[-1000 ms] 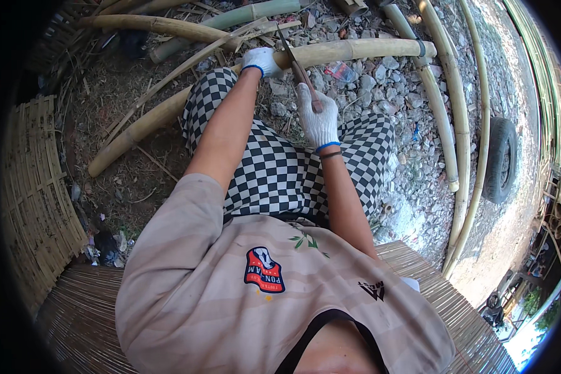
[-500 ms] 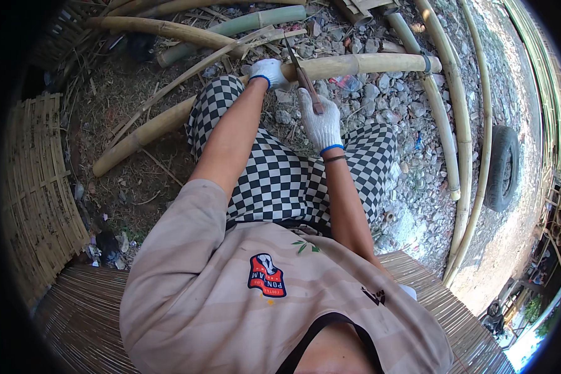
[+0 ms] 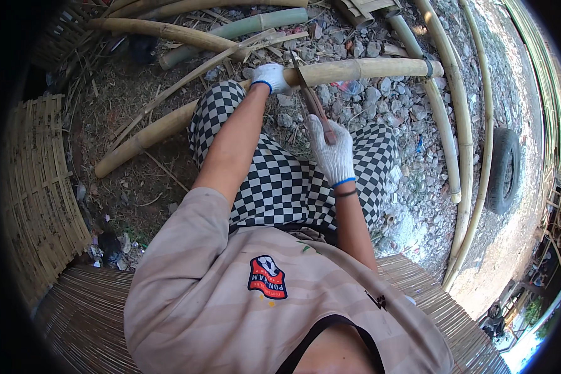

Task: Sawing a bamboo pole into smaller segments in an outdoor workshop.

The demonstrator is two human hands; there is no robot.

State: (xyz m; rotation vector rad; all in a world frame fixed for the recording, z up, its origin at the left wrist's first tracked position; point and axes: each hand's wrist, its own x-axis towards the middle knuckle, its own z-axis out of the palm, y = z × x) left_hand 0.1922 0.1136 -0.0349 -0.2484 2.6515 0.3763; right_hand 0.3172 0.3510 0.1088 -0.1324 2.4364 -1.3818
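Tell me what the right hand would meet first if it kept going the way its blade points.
Likely the bamboo pole: the right hand aims the knife up at it, beside the left hand. Depth is unclear; the tip may touch already.

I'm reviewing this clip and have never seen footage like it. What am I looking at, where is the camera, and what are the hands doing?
There is no machine here. A camera worn on a person's head looks down through a fisheye lens, so straight edges bend near the rim. You see their shirt, checkered trousers and two white-gloved hands. The left hand grips a long bamboo pole lying across stony ground. The right hand holds a knife-like tool by its handle, its blade reaching to the pole. More bamboo poles, a woven mat and a tyre lie around.
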